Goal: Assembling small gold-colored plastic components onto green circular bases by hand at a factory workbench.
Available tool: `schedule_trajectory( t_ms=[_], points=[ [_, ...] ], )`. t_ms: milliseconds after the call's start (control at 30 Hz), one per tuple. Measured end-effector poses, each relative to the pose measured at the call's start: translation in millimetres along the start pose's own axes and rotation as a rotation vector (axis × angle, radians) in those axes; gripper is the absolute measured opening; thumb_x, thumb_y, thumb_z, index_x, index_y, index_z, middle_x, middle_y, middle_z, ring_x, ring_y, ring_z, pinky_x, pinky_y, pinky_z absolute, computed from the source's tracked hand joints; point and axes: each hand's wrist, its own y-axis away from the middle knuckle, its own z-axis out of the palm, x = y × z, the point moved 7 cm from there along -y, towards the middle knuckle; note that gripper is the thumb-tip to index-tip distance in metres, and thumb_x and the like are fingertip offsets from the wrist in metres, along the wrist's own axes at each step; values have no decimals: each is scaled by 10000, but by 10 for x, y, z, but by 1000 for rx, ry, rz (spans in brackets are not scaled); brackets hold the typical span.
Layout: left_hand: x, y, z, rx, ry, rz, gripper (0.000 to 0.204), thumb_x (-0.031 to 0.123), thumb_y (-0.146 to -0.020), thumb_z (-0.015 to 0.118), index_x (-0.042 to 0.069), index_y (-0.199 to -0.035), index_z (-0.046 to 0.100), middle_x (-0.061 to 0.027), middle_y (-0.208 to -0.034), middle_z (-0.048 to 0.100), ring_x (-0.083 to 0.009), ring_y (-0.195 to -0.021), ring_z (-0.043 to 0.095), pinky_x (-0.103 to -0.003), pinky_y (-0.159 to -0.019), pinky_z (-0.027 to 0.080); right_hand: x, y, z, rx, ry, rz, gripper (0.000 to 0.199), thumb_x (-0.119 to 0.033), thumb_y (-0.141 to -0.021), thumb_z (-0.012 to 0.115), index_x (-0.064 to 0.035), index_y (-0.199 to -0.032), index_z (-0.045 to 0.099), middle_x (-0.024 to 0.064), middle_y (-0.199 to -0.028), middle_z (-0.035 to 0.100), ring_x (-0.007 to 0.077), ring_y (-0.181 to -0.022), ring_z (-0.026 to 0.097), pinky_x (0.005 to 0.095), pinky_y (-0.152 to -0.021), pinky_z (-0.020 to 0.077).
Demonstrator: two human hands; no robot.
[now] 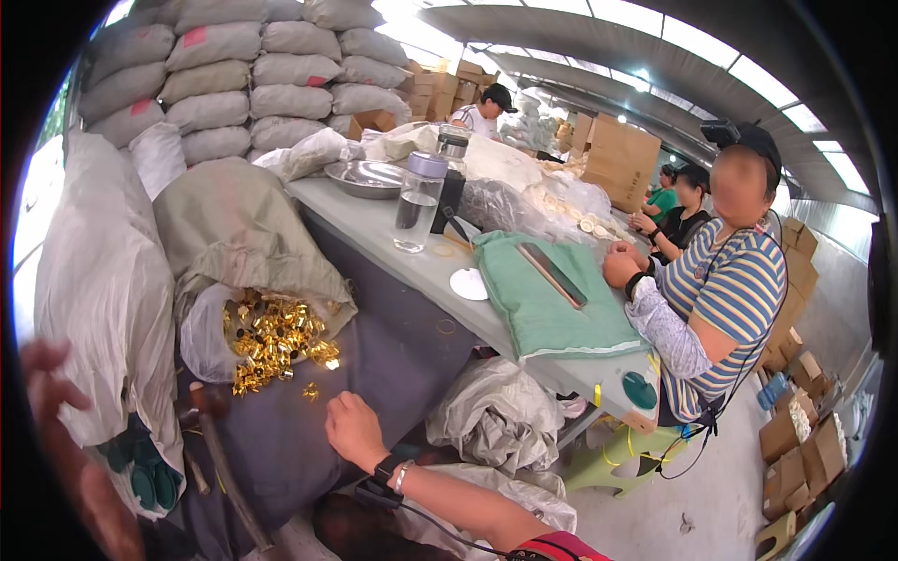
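Note:
My right hand [354,428] rests knuckles-up on a dark grey cloth [393,355], its fingers curled under and hidden; a black watch sits on the wrist. Just above it lies a loose gold cap [310,393], and beyond that a heap of shiny gold caps [271,341] spills from a clear bag inside an open woven sack [234,224]. My left hand [47,393] is blurred at the far left edge, fingers apart, next to a big white sack [103,280], with nothing seen in it.
A grey table [374,229] carries a water bottle [416,201], metal bowl [367,178], white disc [469,283] and green cloth [547,299]. A person in a striped shirt [725,299] sits at it. A wooden handle [220,449], teal lids [140,477], stacked sacks [234,75] and cardboard boxes [617,159] surround me.

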Motion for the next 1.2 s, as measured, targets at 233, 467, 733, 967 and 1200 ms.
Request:
schedule_trajectory(
  t_ms=[233,467,733,967,1200],
  points=[
    [-1241,1803,68,-128,131,-749,271,125,-936,493,-33,-1144,566,-56,-919,565,-123,-794,534,-243,-707,426,85,45,-81,0,31,40,84,-80,-738,580,-34,-775,520,114,-817,481,292,-808,523,391,-712,461],
    [-1585,3324,-111,-40,73,-1299,254,112,-876,553,-29,-1081,606,-87,-914,602,-115,-686,540,-225,-596,440,-36,-25,-34,13,-3,5,65,-110,-729,549,-57,-761,569,122,-811,536,321,-796,540,438,-706,466],
    [-1329,3104,96,68,-15,-1077,136,25,-853,566,-36,-954,633,-28,-697,592,-86,-627,527,-245,-582,442,368,-44,112,-91,-172,129,61,-68,-726,611,-56,-783,594,125,-799,558,330,-750,577,416,-677,480],
    [-1168,2874,39,33,-155,-936,103,20,-813,590,-10,-899,636,-119,-739,628,-198,-656,608,-302,-629,473,416,-720,142,-317,-133,110,268,-119,-755,660,-52,-1013,635,174,-839,589,337,-823,596,398,-738,481],
    [-1158,2756,142,-27,-225,-895,125,52,-787,612,26,-908,636,-167,-799,641,-339,-729,636,-377,-652,497,110,-605,403,-541,103,-179,290,-114,-735,689,-36,-1009,633,182,-884,601,365,-850,600,425,-750,484]
  ],
)
